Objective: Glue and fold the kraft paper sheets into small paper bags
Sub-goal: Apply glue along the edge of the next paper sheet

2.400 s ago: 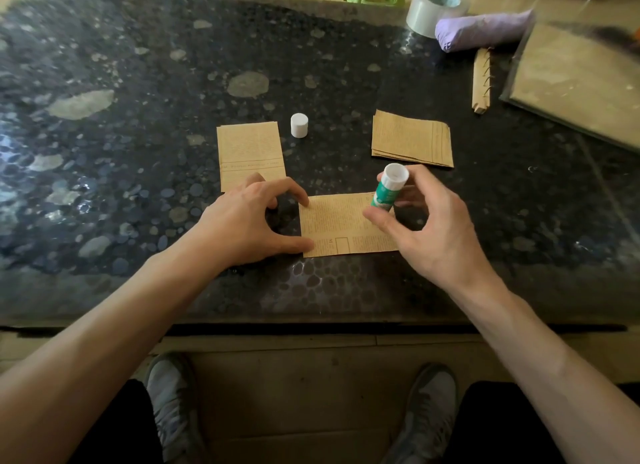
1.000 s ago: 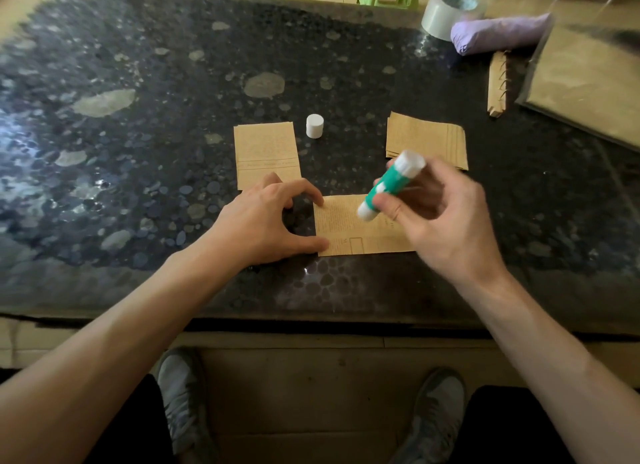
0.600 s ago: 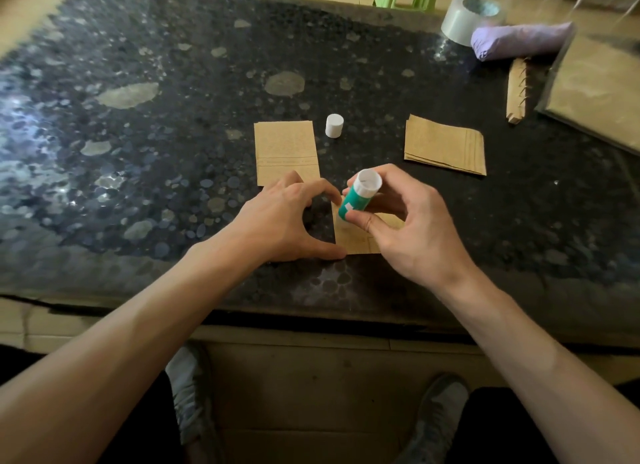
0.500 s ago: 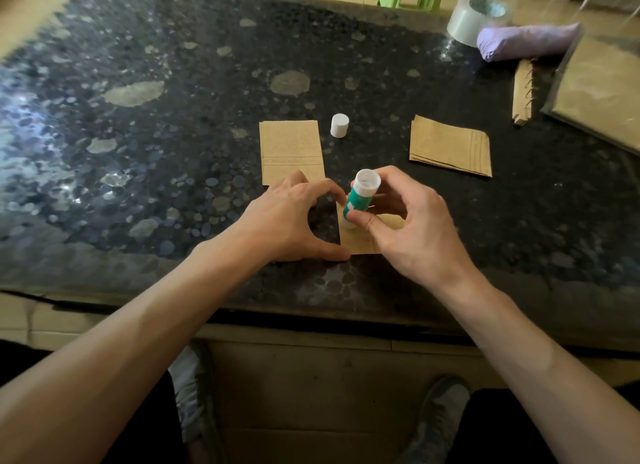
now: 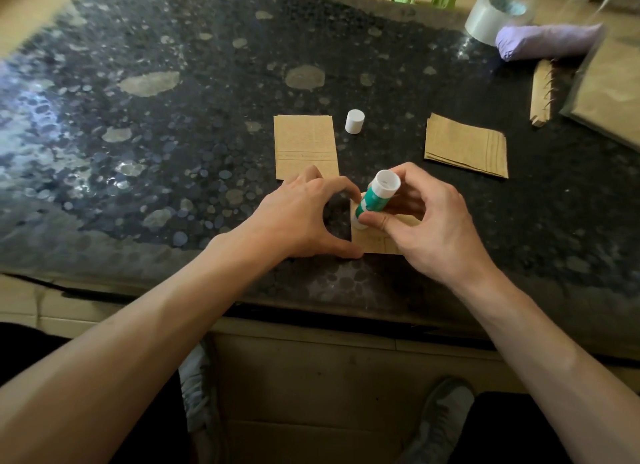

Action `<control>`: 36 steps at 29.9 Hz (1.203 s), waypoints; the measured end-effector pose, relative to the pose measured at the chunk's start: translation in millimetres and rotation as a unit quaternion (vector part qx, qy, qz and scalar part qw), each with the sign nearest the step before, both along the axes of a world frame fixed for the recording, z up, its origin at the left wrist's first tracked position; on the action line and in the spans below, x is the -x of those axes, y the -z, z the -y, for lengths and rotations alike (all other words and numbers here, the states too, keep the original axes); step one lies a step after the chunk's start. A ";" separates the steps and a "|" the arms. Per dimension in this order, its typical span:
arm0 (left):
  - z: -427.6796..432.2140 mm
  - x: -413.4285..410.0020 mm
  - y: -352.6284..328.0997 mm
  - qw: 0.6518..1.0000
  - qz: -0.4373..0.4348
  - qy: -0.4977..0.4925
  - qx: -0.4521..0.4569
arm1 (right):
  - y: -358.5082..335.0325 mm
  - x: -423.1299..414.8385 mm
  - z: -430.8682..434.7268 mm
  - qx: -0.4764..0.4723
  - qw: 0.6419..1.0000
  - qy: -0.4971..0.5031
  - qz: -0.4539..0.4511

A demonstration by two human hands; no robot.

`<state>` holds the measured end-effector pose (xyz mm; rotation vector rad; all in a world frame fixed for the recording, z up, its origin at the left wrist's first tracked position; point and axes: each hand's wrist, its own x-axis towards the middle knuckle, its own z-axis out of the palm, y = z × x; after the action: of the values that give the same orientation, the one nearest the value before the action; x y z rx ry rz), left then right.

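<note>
A kraft paper sheet (image 5: 372, 243) lies near the front edge of the dark stone table (image 5: 173, 134), mostly covered by my hands. My right hand (image 5: 429, 228) grips a green and white glue stick (image 5: 377, 198), its lower tip touching the sheet's left edge. My left hand (image 5: 301, 217) presses fingertip and thumb on the table at the sheet's left side. The glue stick's white cap (image 5: 354, 121) stands farther back. A folded paper bag (image 5: 305, 145) lies behind my left hand. A stack of kraft sheets (image 5: 465, 146) lies to the right.
At the back right are a roll of tape (image 5: 491, 13), a purple rolled bundle (image 5: 547, 41), a strip of folded kraft pieces (image 5: 541, 93) and a large flat packet of kraft paper (image 5: 613, 93). My shoes show below the table edge.
My right hand carried the glue stick from the sheet's right side across to its left edge, and the stick stands more upright now. My left hand stayed put. The camera drifted left.
</note>
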<state>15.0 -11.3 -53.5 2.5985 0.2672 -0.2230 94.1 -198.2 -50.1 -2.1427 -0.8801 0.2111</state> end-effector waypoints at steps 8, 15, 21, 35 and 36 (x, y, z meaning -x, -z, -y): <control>0.1 0.1 1.5 1.000 0.007 -0.001 -0.005 | -2.9 -1.3 2.1 0.022 0.999 -0.041 -0.014; -0.6 0.0 2.0 1.000 0.008 0.003 -0.009 | -5.3 1.0 2.1 0.022 0.999 -0.030 0.004; -0.3 0.8 1.5 1.000 0.006 0.005 -0.009 | -6.3 3.5 3.8 0.011 1.000 -0.026 -0.004; -0.4 4.4 -5.4 0.999 -0.031 0.023 0.005 | -6.9 5.5 9.5 0.026 0.998 -0.054 -0.022; -0.2 4.6 -5.7 0.999 -0.032 0.026 0.004 | -7.3 5.9 9.8 0.025 0.998 -0.051 -0.020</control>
<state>10.5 -11.1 -47.8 2.5947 0.2219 -0.3263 88.2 -208.0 -42.8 -2.1339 -0.9716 0.3286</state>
